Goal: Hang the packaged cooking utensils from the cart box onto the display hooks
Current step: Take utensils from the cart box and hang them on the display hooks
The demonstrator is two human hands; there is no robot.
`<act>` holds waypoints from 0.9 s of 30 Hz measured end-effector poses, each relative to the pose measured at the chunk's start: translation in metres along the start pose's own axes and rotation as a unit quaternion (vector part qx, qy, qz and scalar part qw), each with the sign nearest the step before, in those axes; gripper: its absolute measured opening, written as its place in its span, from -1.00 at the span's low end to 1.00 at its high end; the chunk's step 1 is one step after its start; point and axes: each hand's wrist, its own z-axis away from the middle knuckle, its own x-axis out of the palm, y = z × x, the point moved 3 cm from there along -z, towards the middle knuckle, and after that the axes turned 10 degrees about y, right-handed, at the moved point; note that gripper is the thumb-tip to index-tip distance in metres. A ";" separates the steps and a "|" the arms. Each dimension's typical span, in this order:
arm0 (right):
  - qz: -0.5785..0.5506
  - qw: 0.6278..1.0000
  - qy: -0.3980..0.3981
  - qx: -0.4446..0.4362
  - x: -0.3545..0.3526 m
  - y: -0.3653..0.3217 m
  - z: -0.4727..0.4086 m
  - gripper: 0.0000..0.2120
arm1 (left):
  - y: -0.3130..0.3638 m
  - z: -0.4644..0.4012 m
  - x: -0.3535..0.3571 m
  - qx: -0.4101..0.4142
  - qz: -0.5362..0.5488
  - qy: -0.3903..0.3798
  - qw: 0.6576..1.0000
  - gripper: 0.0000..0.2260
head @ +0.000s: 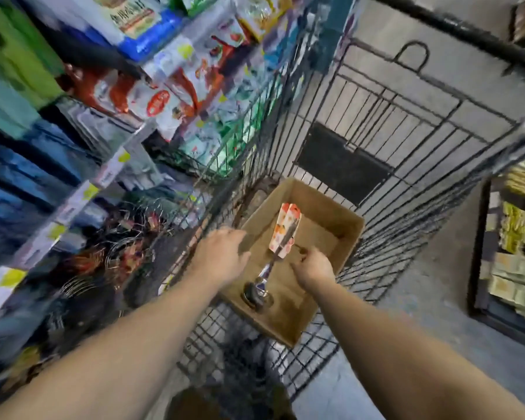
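Cardboard box at lower centre held one carded ladle; right hand pinched its handle to lift it, left hand hovered relaxed, holding nothing.

Head view, steeply down.
You look from above and close behind both hands into the cardboard box.

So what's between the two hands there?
In the head view, the packaged ladle in the cardboard box lies between the left hand and right hand.
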 end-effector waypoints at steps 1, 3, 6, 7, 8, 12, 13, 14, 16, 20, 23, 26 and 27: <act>-0.003 1.000 -0.014 0.005 0.011 0.003 -0.010 -0.67 | -0.003 -0.007 0.011 -0.007 0.003 -0.008 1.000 -0.57; -0.024 0.999 -0.035 0.033 0.034 0.010 -0.030 -0.65 | -0.007 -0.026 0.034 -0.011 0.011 -0.022 1.000 -0.58; -0.080 0.991 -0.059 0.088 0.070 0.024 -0.064 -0.67 | -0.012 -0.050 0.071 -0.005 0.026 -0.034 0.999 -0.60; -0.089 0.988 -0.063 0.108 0.083 0.030 -0.073 -0.68 | -0.015 -0.054 0.084 -0.006 0.037 -0.042 0.998 -0.60; -0.091 0.985 -0.066 0.131 0.096 0.035 -0.082 -0.68 | -0.018 -0.055 0.095 -0.011 0.048 -0.047 0.998 -0.61; -0.070 0.984 -0.065 0.153 0.144 0.044 -0.104 -0.65 | -0.032 -0.044 0.136 -0.027 0.060 -0.073 0.995 -0.59; -0.078 0.983 -0.057 0.153 0.155 0.045 -0.109 -0.66 | -0.035 -0.041 0.144 -0.024 0.064 -0.074 0.995 -0.60; -0.092 0.982 -0.046 0.158 0.163 0.046 -0.113 -0.66 | -0.038 -0.040 0.150 -0.025 0.074 -0.072 0.994 -0.61; -0.106 0.979 -0.025 0.172 0.173 0.048 -0.119 -0.69 | -0.042 -0.039 0.158 -0.034 0.089 -0.068 0.993 -0.64; -0.084 0.982 -0.002 0.172 0.169 0.053 -0.120 -0.74 | -0.044 -0.038 0.163 -0.041 0.083 -0.084 0.992 -0.62; -0.102 0.978 0.019 0.181 0.156 0.055 -0.116 -0.77 | -0.043 -0.036 0.160 -0.063 0.083 -0.105 0.989 -0.61; -0.126 0.978 0.023 0.164 0.140 0.048 -0.109 -0.76 | -0.036 -0.033 0.154 -0.075 0.089 -0.112 0.987 -0.61; -0.123 0.981 0.021 0.148 0.134 0.044 -0.106 -0.76 | -0.033 -0.032 0.153 -0.077 0.091 -0.112 0.986 -0.61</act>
